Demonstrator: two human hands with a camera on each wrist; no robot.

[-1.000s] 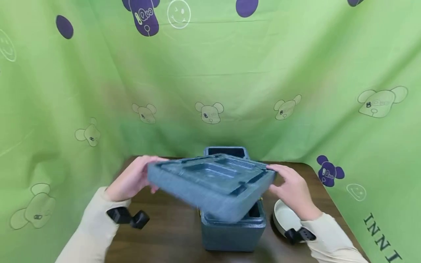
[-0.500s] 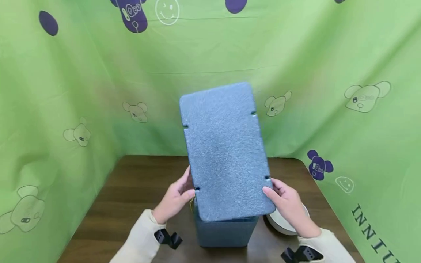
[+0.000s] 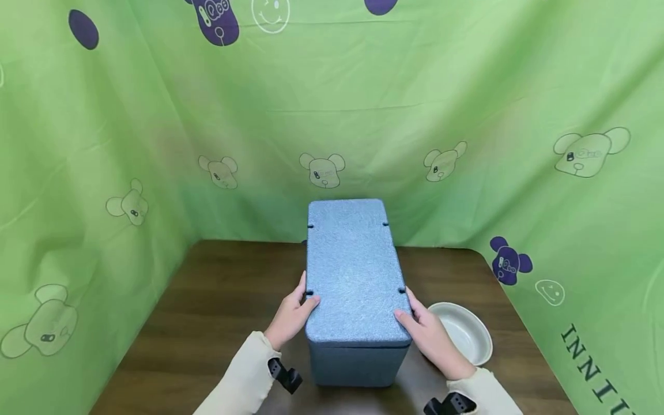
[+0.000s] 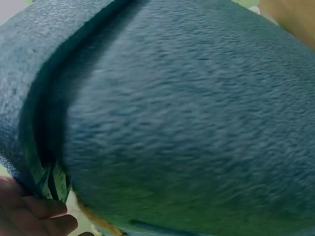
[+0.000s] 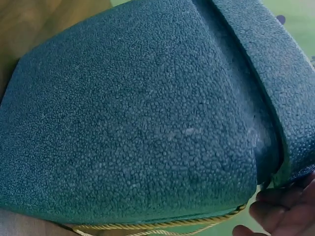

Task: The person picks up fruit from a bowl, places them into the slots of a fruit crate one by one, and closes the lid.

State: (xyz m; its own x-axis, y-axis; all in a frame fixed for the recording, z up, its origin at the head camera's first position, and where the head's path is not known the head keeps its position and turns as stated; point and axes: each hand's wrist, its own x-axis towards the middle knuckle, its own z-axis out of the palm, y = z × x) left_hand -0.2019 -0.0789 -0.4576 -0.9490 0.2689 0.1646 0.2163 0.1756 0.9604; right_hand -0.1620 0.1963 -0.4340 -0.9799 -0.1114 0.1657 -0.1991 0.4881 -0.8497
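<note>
A blue foam lid [image 3: 350, 271] lies over the matching foam box [image 3: 358, 366], flat side up. My left hand [image 3: 291, 316] holds the lid's left edge near the front, thumb on top and fingers along the side. At the opposite edge my right hand [image 3: 430, 334] grips the lid the same way. Both wrist views show a recessed band between lid and box wall, with the left fingertips [image 4: 54, 216] and right fingertips [image 5: 275, 209] just under the lid's edge. The inside of the box is hidden.
A white round bowl [image 3: 464, 331] stands on the brown wooden table [image 3: 233, 288], right of the box and close to my right hand. Yellow twisted cord [image 5: 162, 227] runs along the box's side. Green printed cloth [image 3: 259, 132] hangs behind and at both sides.
The lid was held raised and tilted with its recessed underside showing, then turned over lengthwise above the box. Both hands have lowered it onto the box. Now the bowl shows more fully.
</note>
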